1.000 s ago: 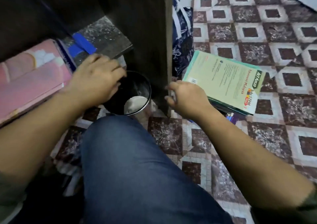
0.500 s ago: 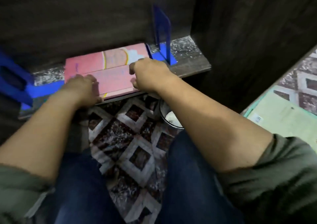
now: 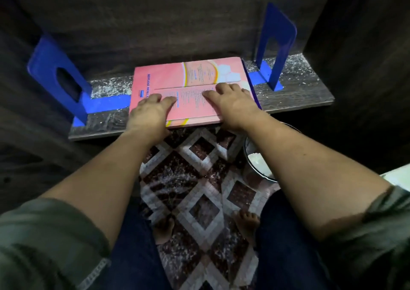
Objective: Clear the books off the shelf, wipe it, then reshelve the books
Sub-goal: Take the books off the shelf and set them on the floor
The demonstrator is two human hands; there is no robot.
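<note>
Found left hand (image 3: 150,112) and right hand (image 3: 230,103) laid palm-down on the top cover of the pink books (image 3: 177,76), a little apart, fingers fairly straight and resting rather than curled. Could not confirm any thumb hold beneath the front edge. Located the books lying flat in a small stack on the shelf (image 3: 295,94), between the left blue bookend (image 3: 55,72) and the right blue bookend (image 3: 275,41), touching neither, near edge overhanging the shelf front. Recorded a change within the last second: left hand moved off the black pail (image 3: 259,161), right hand brought in from beside the shelf's outer panel, both settled on the stack half a second ago and since drawn closer together. Noted white dust across the bare shelf board either side of the stack, and the pail on the tiled floor (image 3: 195,178) under the right forearm. Judged clearing unfinished and wiping blocked by the stack. Judged the next step a lift or slide off the shelf, with some risk of the upper book slipping.
</note>
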